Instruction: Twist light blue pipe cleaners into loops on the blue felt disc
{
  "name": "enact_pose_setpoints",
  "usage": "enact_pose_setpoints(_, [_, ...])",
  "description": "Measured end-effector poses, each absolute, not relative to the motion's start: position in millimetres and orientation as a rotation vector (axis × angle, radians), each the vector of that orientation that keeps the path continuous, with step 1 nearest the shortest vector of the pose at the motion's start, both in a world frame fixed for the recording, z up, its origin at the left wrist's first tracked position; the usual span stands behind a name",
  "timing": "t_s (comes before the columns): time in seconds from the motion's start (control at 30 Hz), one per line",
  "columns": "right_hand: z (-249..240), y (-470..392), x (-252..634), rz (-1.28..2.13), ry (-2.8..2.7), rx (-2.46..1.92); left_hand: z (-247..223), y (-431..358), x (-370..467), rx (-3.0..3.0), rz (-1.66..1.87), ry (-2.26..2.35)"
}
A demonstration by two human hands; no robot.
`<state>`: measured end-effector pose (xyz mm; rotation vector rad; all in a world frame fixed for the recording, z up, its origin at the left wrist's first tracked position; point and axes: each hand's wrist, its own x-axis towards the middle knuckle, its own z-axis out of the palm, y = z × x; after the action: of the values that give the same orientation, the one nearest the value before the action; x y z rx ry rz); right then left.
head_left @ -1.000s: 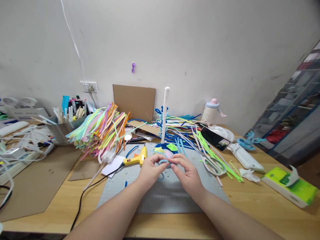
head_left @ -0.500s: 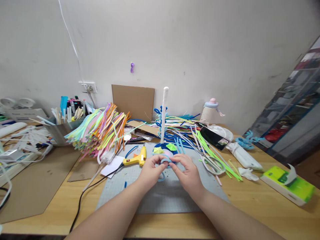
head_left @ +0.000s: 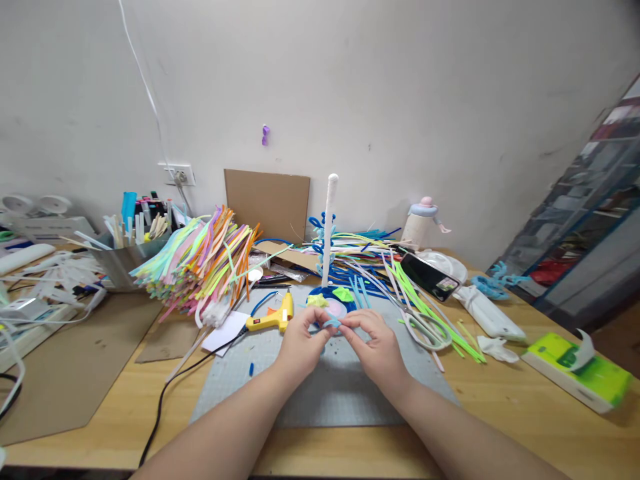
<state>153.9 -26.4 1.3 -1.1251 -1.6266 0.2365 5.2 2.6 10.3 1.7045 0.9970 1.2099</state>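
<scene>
Between my two hands is a light blue pipe cleaner [head_left: 332, 322], bent into a curve. My left hand [head_left: 305, 337] pinches its left part, and my right hand [head_left: 373, 340] pinches the right part with thumb and index finger. Just beyond my fingers sits a round base [head_left: 336, 307] with a pale pink middle, a dark blue rim and yellow-green pieces on it. Behind it a white fuzzy stick [head_left: 327, 233] stands upright, with blue pipe cleaner loops around its lower half. My fingers cover part of the base's near side.
A grey cutting mat [head_left: 345, 400] lies under my hands. On the left are a yellow glue gun [head_left: 275, 317] with its black cord and a big bundle of colourful pipe cleaners [head_left: 200, 263]. Scissors [head_left: 425, 330], a phone [head_left: 429, 276] and a green tissue pack [head_left: 577, 370] lie on the right.
The light blue loop that hung below my fingers no longer shows there. The curved piece between my fingertips looks flatter; both hands have stayed nearly in place.
</scene>
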Motion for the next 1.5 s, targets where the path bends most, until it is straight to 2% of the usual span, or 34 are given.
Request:
enact_pose_setpoints(0.2, [-1,-25,155,0.3,-1.569,-1.145,12,2,6,1.707,1.221,0.986])
enact_pose_setpoints(0.4, [1,-20,159,0.476,-1.474,-1.222,6,12,3,1.494,1.457,1.08])
enact_pose_setpoints(0.63, [0,-15,161,0.591,-1.409,-1.255,0,20,2,1.294,1.232,1.044])
enact_pose_setpoints(1.33, [2,-15,165,0.664,-1.368,-1.225,7,17,1,1.045,1.24,0.791])
enact_pose_setpoints(1.43, [5,-13,168,0.761,-1.382,-1.198,13,18,-3,1.068,1.124,0.736])
enact_pose_setpoints(1.5, [9,-13,170,0.929,-1.407,-1.152,21,19,-10,1.097,0.919,0.71])
